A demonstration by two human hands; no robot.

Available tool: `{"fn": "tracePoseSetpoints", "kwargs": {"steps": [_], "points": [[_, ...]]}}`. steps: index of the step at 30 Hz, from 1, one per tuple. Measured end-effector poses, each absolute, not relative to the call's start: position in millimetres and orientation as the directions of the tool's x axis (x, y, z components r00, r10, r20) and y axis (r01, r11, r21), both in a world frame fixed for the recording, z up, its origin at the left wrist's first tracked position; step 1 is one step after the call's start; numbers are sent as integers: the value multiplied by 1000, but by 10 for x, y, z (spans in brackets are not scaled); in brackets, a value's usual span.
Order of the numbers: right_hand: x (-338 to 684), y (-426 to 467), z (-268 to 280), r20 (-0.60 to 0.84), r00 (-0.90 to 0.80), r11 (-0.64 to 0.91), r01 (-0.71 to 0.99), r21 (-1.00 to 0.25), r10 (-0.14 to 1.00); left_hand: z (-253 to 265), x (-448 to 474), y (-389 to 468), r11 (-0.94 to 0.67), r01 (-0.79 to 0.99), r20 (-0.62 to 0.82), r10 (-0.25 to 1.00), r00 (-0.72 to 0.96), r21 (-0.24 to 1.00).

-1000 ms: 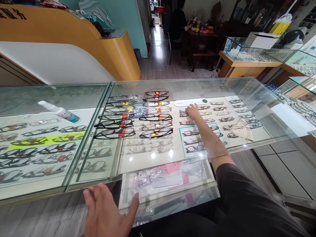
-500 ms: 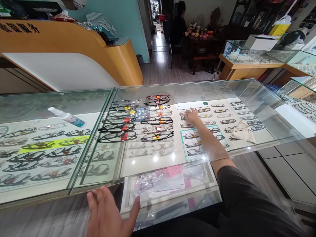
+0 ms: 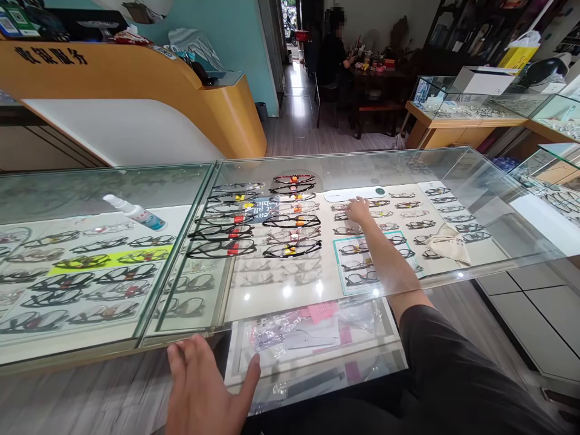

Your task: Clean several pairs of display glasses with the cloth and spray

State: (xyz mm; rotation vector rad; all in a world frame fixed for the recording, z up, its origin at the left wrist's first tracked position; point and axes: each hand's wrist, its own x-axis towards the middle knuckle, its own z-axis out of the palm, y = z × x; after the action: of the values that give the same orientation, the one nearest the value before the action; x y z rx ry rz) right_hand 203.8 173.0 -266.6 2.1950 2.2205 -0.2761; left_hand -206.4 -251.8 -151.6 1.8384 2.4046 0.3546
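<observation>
My left hand is at the counter's front edge, thumb spread wide and fingers stretched out, holding nothing. Its fingertips meet the edge below the glass. My right hand reaches in among the frames, seemingly beneath the glass top, with its fingers bent down over a pair of eyeglasses; the fingertips are small and partly hidden. More eyeglasses lie in rows around it. Under my forearm is a teal-bordered card carrying several frames. Two columns of eyeglasses with coloured tags stand left of that hand.
A white spray bottle lies on the left glass top. A cloth pouch is at the right. Below the case, an open drawer holds plastic-wrapped items. Beyond stands a wooden reception counter; a person sits at a far table.
The view has shifted slightly, moving the scene to the right. My right hand's fingers have drawn in a little over the eyeglasses. My left hand stays at the edge.
</observation>
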Motion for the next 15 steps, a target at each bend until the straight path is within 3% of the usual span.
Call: {"fn": "tracePoseSetpoints", "kwargs": {"steps": [6, 15], "points": [[2111, 1728, -2634, -147, -6, -6, 997, -82, 989, -1492, -2054, -2503, 260, 932, 50, 958, -281, 253], [2031, 1612, -2523, -56, -51, 47, 996, -75, 997, -1468, -2042, -2485, 285, 922, 27, 953, -302, 261]]}}
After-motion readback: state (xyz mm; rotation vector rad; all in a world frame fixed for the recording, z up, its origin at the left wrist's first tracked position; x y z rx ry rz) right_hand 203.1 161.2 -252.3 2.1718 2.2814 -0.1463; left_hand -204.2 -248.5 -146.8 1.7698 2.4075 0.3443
